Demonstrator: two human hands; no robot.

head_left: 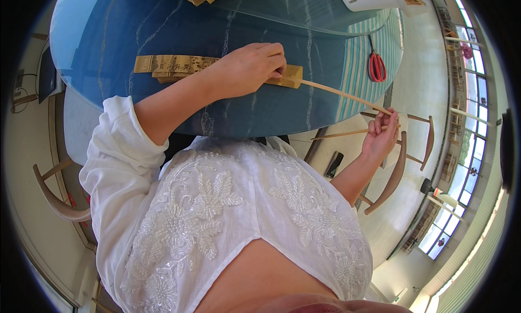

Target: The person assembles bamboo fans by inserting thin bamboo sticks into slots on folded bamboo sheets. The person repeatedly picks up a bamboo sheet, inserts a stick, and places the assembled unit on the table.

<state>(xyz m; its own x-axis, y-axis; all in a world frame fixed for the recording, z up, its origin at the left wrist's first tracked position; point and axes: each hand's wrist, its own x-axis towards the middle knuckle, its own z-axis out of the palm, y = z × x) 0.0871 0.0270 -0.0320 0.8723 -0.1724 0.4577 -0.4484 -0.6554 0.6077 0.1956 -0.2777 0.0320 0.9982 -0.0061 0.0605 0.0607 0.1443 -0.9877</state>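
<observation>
Pinching sleeve (293,77) with left fingers (277,60); grasping two sticks (347,96) with right fingers (392,121), pointing the far one lengthwise at sleeve's right end.

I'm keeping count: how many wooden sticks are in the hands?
2 visible: one stick spans from the right hand to the gold sleeve; another stick points left from that same hand. More may be hidden.

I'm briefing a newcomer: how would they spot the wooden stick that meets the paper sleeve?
At the blue table, find the left hand on a gold-brown paper sleeve. A long pale wooden stick runs from that sleeve's right end down to the right hand. The other stick in that hand appears lower, its free end meeting no sleeve.
</observation>
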